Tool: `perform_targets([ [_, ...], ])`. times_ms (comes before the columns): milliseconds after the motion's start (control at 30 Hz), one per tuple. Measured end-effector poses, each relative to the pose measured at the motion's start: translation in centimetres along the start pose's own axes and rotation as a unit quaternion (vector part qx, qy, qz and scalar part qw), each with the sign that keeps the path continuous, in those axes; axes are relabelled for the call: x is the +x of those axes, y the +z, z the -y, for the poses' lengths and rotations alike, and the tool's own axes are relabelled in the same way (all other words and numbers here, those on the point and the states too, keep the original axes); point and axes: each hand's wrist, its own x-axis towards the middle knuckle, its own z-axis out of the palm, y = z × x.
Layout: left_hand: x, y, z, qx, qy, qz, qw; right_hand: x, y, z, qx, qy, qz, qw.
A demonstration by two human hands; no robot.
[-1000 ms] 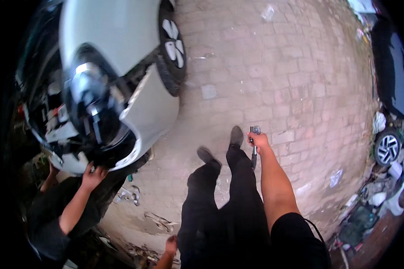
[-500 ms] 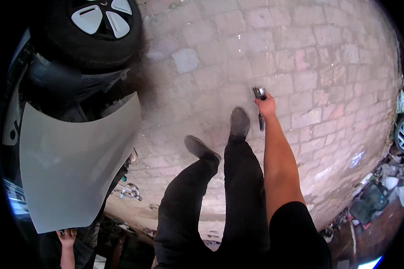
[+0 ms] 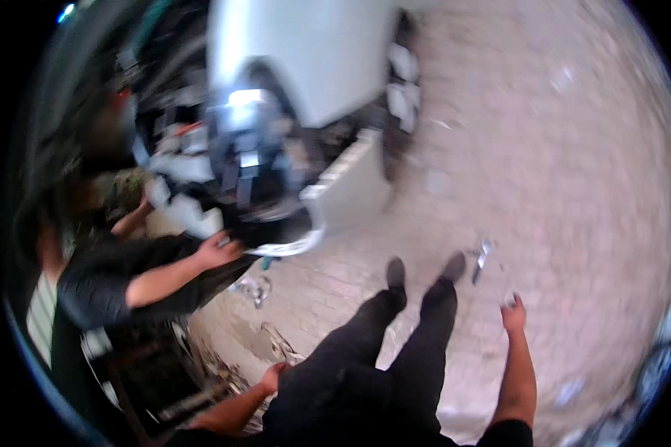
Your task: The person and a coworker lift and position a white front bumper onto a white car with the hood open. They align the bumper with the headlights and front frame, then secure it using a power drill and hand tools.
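Observation:
My right hand is held above the brick paving at the lower right, away from my body. Its fingers look apart, though motion blurs them; a tiny pale spot at the fingertips is too smeared to name. On the ground beyond it, beside my right shoe, lies a hand tool with a silvery head and dark handle. Nothing touches the tool. My left hand hangs beside my left thigh, its fingers too blurred to read.
A co-worker at the left has a hand at a pale car body panel. Behind stands a light-coloured car with its front opened up. Metal scraps and dark clutter lie at the lower left.
My right hand has let go of the tool, now on the paving, and drawn back. My view has swung left, bringing the co-worker and car front in. My left hand has come into view.

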Motion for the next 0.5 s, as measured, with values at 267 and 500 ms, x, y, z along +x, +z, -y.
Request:
perform_targets([
  [267, -1.3, 3.8, -6.4, -0.06, -0.02, -0.184, 0.981, -8.7, -11.9, 17.2, 0.1, -0.113, 0.227, 0.962],
  [500, 3.1, 4.0, -3.8, -0.073, -0.012, -0.28, 0.957, -14.5, -11.8, 37.0, 0.21, -0.09, 0.221, 0.948],
])
